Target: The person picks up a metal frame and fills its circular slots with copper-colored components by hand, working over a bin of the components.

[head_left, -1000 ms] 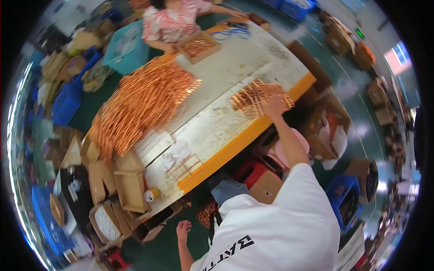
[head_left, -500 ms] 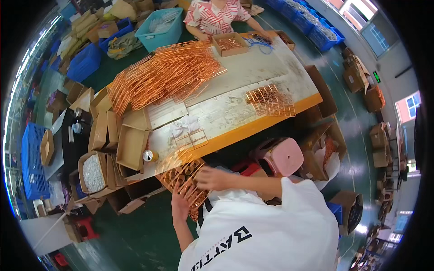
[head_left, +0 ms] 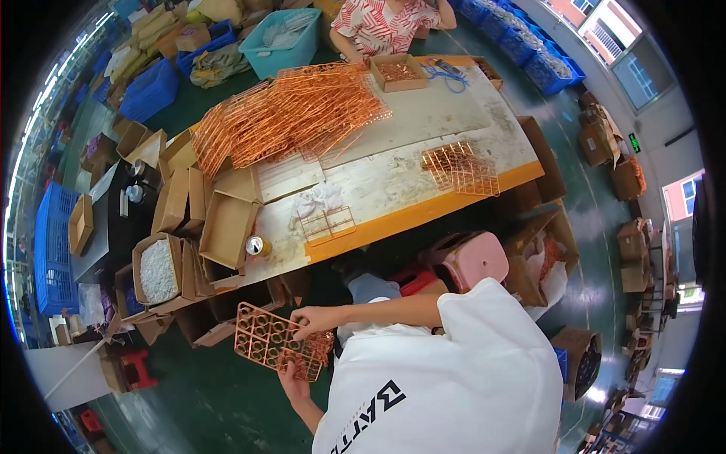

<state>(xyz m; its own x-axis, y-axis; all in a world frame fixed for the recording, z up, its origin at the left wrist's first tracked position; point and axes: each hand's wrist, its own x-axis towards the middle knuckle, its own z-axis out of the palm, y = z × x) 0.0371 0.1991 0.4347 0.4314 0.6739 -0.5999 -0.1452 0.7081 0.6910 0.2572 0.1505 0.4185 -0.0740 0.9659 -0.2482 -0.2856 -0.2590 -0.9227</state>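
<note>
A copper-coloured grid rack (head_left: pixel 261 333) with rows of round rings in it is tilted in front of me, beyond the table's near edge. My left hand (head_left: pixel 293 377) grips its lower edge, fingers closed on it. Over the rack's upper right part, my right hand (head_left: pixel 311 321) has its fingers bent and pressed together; whatever is between the fingertips is hidden. Close by my right wrist, a cluster of small copper-coloured pieces (head_left: pixel 325 346) shows partly, behind the rack's right end.
On the table (head_left: pixel 378 223) lie a big heap of copper-coloured wire racks (head_left: pixel 287 113), several more racks (head_left: pixel 461 168), a white cloth (head_left: pixel 318 198) and a can (head_left: pixel 258 246). A person (head_left: pixel 386 26) sits across. Cardboard boxes (head_left: pixel 231 227) flank the left; a pink stool (head_left: pixel 476 261) stands right.
The rack has moved left and away from the table's edge, its rings now plainly visible. Both hands went with it. Across the table, the person has raised one arm.
</note>
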